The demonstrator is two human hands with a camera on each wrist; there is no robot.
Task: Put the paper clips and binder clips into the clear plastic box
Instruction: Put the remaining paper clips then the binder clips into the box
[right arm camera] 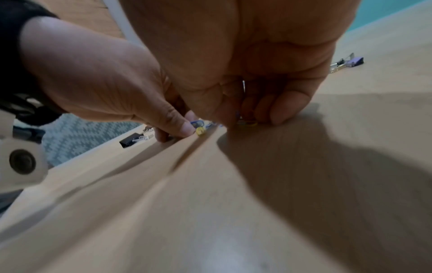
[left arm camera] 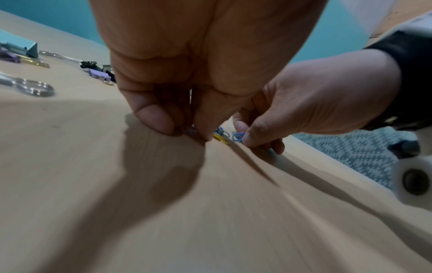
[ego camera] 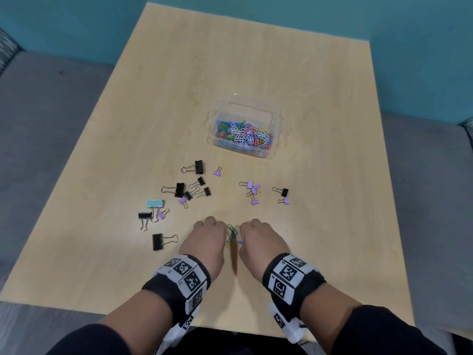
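The clear plastic box [ego camera: 273,139] stands mid-table, holding a heap of coloured paper clips [ego camera: 243,133]. Near the front edge my left hand [ego camera: 204,239] and right hand [ego camera: 261,239] sit knuckles-up, side by side, with a few loose paper clips [ego camera: 232,233] bunched between them. In the left wrist view my left hand [left arm camera: 184,130] has its fingertips curled down onto the table, pinching at clips, and the right hand [left arm camera: 243,140] pinches a blue paper clip [left arm camera: 238,136]. The right wrist view shows my right hand [right arm camera: 247,118] curled over a yellow clip [right arm camera: 247,123].
Black, purple and one light blue binder clips [ego camera: 179,190] lie scattered left of centre, with a smaller group [ego camera: 253,190] to the right. A large black binder clip [ego camera: 157,242] lies just left of my left hand. The table [ego camera: 332,226] ends close behind my wrists.
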